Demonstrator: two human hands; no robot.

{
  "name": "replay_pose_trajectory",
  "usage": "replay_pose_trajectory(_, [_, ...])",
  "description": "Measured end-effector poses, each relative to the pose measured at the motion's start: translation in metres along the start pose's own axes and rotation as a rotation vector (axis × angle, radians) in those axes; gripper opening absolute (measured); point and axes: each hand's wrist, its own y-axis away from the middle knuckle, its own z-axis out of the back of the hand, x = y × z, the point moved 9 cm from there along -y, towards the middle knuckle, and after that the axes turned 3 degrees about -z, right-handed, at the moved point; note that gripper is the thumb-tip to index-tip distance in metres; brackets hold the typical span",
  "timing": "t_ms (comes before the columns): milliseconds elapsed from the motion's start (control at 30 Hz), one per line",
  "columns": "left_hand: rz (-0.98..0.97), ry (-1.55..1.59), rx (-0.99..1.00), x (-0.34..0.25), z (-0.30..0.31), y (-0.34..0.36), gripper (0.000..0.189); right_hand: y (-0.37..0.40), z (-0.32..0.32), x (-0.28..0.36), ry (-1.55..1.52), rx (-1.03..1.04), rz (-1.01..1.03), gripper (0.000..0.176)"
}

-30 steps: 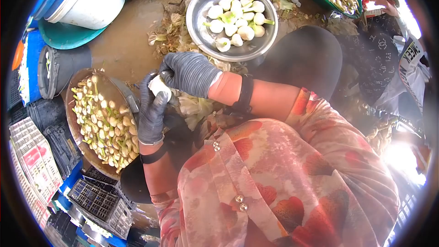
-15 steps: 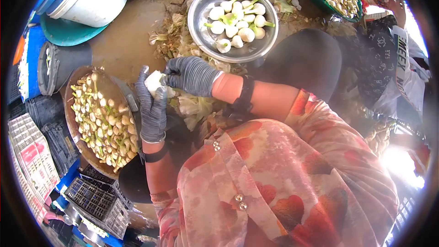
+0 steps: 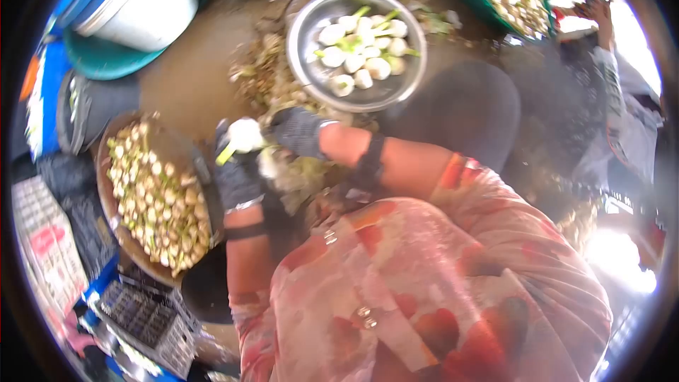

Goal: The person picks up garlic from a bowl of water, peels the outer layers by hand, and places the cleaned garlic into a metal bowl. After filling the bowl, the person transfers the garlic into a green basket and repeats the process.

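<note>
A white garlic bulb [image 3: 245, 134] with a short green stem pointing down-left rests in my left hand [image 3: 239, 180], whose grey-gloved fingers are closed round it. Just to the right of the bulb is my right hand [image 3: 298, 133], also gloved in grey and blurred by motion. Its fingertips are smeared, so anything in them is hidden. Beyond my right hand stands a steel bowl [image 3: 300, 83] with several clean white bulbs [image 3: 368, 49]. At the left, a wide brown basin [image 3: 122, 230] holds many unpeeled garlic bulbs [image 3: 159, 201] with green stems.
Loose garlic skins [image 3: 258, 74] litter the wet floor around the bowl. Green tubs of garlic stand at the top, one by another person's arm [image 3: 601, 25]. A white bucket [image 3: 152, 10], a dark bucket [image 3: 106, 110] and plastic crates [image 3: 145, 311] line the left side.
My right hand has drawn slightly right and down, away from the bulb. The bulb has turned in my left hand, so its green stem now shows. The whole view has shifted a little.
</note>
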Motion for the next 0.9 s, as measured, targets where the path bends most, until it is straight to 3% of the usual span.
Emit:
replay_pose_trajectory(33, [-0.016,-0.162,-0.006,-0.009,0.0,-0.002,0.027,0.004,-0.002,0.011,0.291,-0.017,0.125,0.026])
replay_pose_trajectory(133, [0.204,-0.618,0.074,-0.052,-0.009,-0.004,0.02,0.014,-0.047,-0.008,-0.014,0.264,-0.006,0.034])
replay_pose_trajectory(167, [0.438,-0.43,0.073,-0.059,-0.011,-0.004,0.019,0.023,-0.054,-0.002,-0.042,0.382,-0.057,0.035])
replay_pose_trajectory(233, [0.457,0.069,-0.056,0.014,0.008,-0.005,0.021,0.027,-0.085,0.001,0.035,0.501,0.048,0.038])
replay_pose_trajectory(300, [0.094,-1.397,0.307,-0.069,-0.017,-0.039,0.024,0.035,-0.074,0.008,0.049,0.435,0.115,0.043])
replay_pose_trajectory(333, [0.096,-1.059,0.249,-0.03,-0.013,-0.034,0.023,0.034,-0.052,0.01,0.025,0.437,-0.022,0.043])
replay_pose_trajectory(367, [0.299,-0.123,0.127,0.057,-0.01,-0.028,0.023,0.033,-0.032,0.015,-0.012,0.438,-0.159,0.044])
replay_pose_trajectory(400, [0.385,0.748,0.047,0.103,-0.019,-0.028,0.025,0.03,-0.022,0.017,-0.015,0.411,-0.193,0.045])
replay_pose_trajectory(433, [0.416,1.263,0.076,0.118,-0.032,-0.036,0.027,0.027,-0.016,0.02,-0.024,0.389,-0.226,0.046])
replay_pose_trajectory(500, [0.478,0.527,-0.086,0.097,-0.037,-0.066,0.029,0.02,-0.01,0.023,0.001,0.369,-0.219,0.043])
replay_pose_trajectory(567, [0.4,0.905,-0.122,0.06,-0.058,-0.096,0.029,0.015,-0.023,0.026,0.053,0.391,-0.14,0.034])
replay_pose_trajectory(633, [0.366,0.625,-0.009,0.013,-0.079,-0.129,0.032,0.011,-0.028,0.03,0.137,0.279,-0.011,0.032])
replay_pose_trajectory(667, [0.354,0.486,0.134,-0.047,-0.092,-0.129,0.042,0.009,-0.018,0.043,0.186,0.28,0.121,0.033])
replay_pose_trajectory(700, [0.09,0.37,0.35,-0.022,-0.126,-0.147,0.046,0.007,-0.038,0.028,0.074,0.368,0.048,0.032])
replay_pose_trajectory(733, [0.111,0.453,0.338,-0.025,-0.131,-0.139,0.043,0.0,-0.066,0.005,0.053,0.362,0.028,0.033])
replay_pose_trajectory(800, [0.152,0.619,0.311,-0.035,-0.14,-0.123,0.036,0.002,-0.048,0.01,-0.155,0.464,-0.106,0.034])
replay_pose_trajectory(833, [0.036,0.226,0.193,-0.056,-0.12,-0.126,0.034,-0.002,-0.049,0.008,-0.12,0.183,0.114,0.034])
replay_pose_trajectory(867, [-0.004,0.129,0.151,-0.043,-0.099,-0.124,0.033,-0.001,-0.041,0.009,0.048,0.391,-0.132,0.037])
replay_pose_trajectory(900, [-0.053,0.037,0.121,-0.027,-0.075,-0.126,0.033,-0.008,-0.038,0.012,0.072,0.379,-0.124,0.038])
